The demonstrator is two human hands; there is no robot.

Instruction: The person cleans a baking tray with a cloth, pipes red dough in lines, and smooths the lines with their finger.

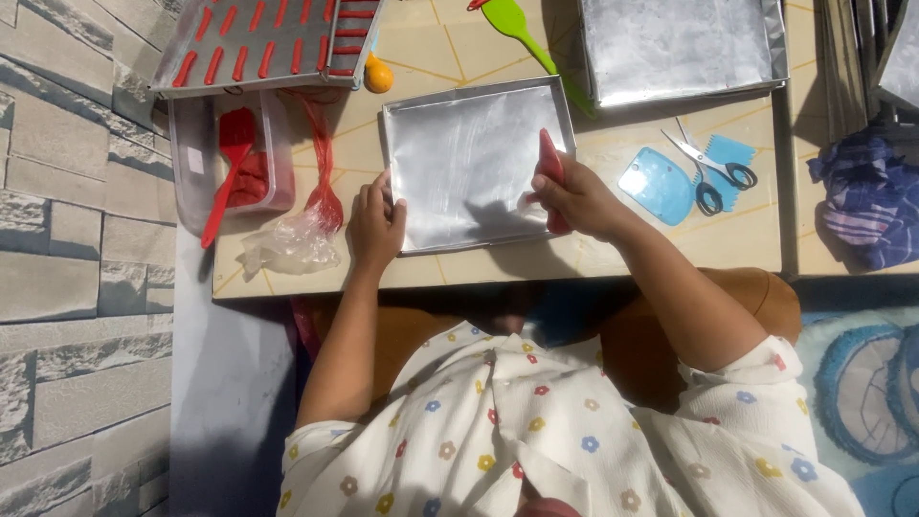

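Right hand (577,199): grip closed around a red piping bag (550,165), tip held over the right edge of an empty metal baking tray (469,163). Left hand (375,225): fingers loosely curled, holding nothing, resting against the tray's left edge, steadying it on the tabletop (498,258). Beyond the left grip: crumpled clear plastic bag (287,244) with red residue, clear tub (235,158) holding red paste and a red spatula (228,163). Further beyond: tray (263,43) filled with piped red strips. Right of the right grip: blue scraper (656,184), scissors (706,170). Above the right grip: green spatula (522,33), second empty metal tray (675,43). Far right: folded blue striped cloth (866,196).
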